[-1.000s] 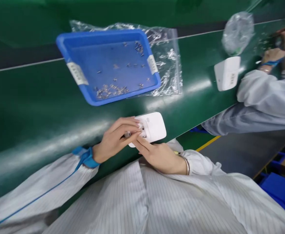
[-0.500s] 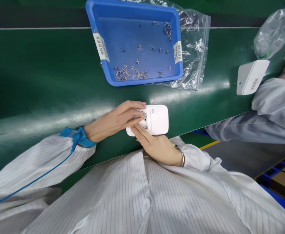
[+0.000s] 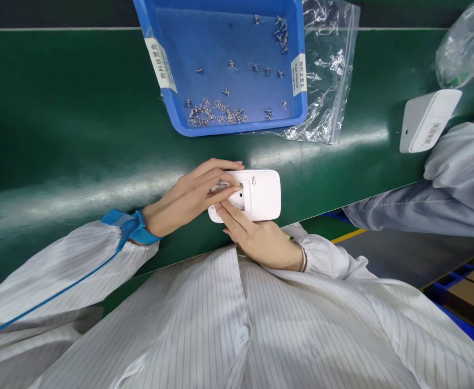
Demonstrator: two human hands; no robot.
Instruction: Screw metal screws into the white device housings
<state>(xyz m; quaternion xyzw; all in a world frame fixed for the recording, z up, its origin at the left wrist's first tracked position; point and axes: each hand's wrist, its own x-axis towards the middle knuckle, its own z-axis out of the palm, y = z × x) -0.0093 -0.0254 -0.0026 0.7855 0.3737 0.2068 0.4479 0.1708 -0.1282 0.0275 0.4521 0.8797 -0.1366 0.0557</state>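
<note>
A white plastic device with rounded corners (image 3: 266, 197) lies on the green bench, its open compartment and small group of round holes facing up. My left hand (image 3: 198, 192), wearing a blue wrist strap, is closed over the device's left end, with fingertips at the compartment. Whether a small metal part is between those fingers cannot be made out. My right hand (image 3: 261, 240) grips the device's near edge, and its fingertips reach to the compartment, close to the left fingers. Beyond the hands stands a blue tray (image 3: 221, 129) holding several metal spring contacts (image 3: 215, 113).
A clear zip bag (image 3: 330, 86) lies partly under the tray. To the right are another white device (image 3: 429, 121), a crumpled plastic bag (image 3: 466, 46) and a co-worker's sleeve (image 3: 464, 156). Cardboard boxes (image 3: 472, 297) sit in blue bins at the lower right.
The camera view has shifted, so the tray appears higher in the picture. Both hands stay on the white device; the left fingers have moved slightly and more of the compartment shows.
</note>
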